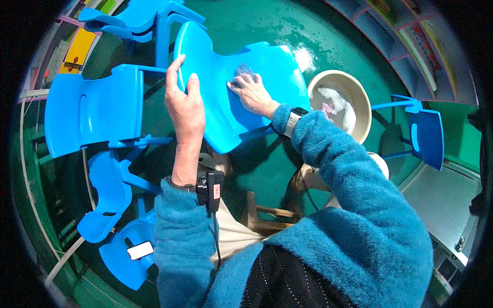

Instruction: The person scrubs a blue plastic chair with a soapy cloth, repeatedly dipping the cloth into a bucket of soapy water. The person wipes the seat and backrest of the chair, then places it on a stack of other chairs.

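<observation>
A blue plastic chair (269, 69) lies in front of me, its backrest towards the left and its seat towards the right. My left hand (186, 102) grips the outer edge of the backrest, thumb on the near face and fingers at the rim. Under the fingers of my right hand (250, 92) is a dark, mesh-like scouring pad (243, 71), pressed on the chair's surface. Right of the chair stands a beige round basin (368, 104) holding murky water, a white cloth (348, 115) and a pink piece (328, 109).
More blue chairs (111, 107) stand at the left, some stacked at the top left. A phone (140, 250) lies on one at the lower left. Another chair (429, 134) is at the right. Shelves (385, 42) curve along the upper right. The green floor (238, 19) looks wet.
</observation>
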The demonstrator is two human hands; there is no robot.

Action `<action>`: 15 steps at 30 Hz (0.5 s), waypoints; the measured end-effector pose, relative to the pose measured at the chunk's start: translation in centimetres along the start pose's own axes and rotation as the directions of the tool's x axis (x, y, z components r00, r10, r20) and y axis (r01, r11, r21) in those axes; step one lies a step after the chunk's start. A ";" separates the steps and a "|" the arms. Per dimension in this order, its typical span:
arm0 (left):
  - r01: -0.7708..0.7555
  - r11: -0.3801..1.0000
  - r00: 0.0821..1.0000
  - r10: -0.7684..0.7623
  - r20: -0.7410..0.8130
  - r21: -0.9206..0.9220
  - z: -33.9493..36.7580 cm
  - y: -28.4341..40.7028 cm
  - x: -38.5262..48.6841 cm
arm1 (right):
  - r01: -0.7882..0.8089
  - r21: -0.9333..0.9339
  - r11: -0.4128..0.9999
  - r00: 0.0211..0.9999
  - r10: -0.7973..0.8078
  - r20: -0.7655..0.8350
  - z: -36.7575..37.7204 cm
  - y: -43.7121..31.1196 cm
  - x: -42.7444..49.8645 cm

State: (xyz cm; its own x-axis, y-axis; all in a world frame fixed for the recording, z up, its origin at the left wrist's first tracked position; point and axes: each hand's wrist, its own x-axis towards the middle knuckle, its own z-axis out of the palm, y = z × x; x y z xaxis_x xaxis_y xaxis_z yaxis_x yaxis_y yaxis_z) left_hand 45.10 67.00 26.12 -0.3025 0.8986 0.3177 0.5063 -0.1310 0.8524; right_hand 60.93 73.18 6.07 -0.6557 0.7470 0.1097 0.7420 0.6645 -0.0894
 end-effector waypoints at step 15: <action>-0.022 1.000 1.000 0.022 0.010 -0.017 -0.1 -0.2 0.0 | -0.192 0.046 0.980 0.967 0.197 -0.159 -0.2 0.4 2.2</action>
State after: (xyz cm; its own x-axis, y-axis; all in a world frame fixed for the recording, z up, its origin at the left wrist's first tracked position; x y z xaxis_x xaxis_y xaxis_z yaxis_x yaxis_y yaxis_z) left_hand 44.91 66.98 26.04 -0.2832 0.8996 0.3325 0.4991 -0.1578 0.8521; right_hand 59.81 75.02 6.46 -0.4664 0.8496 0.2462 0.8467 0.5093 -0.1537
